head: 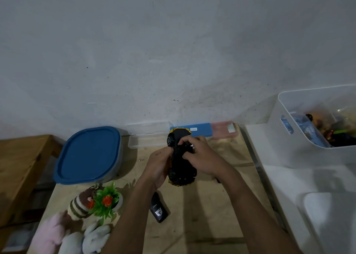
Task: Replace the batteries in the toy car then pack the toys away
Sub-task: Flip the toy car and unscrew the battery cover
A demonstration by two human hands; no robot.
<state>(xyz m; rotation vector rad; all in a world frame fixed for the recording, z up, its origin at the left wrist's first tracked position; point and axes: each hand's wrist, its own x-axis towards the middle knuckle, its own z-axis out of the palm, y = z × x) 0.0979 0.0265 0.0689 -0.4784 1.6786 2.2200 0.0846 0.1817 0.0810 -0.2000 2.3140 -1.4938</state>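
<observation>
looks early: the toy car (182,157) is held belly-up over the table's (221,215) middle, left hand (158,169) gripping its side, right hand (202,155) curled onto its underside, soft toys (77,224) unpacked by the near left corner.

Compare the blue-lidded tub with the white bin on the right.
The tub is shut under a blue lid; the white bin is open, with toys showing inside. The tub stands on the wooden table at the left, the bin on a white surface at the right. Both stand near the wall.
</observation>
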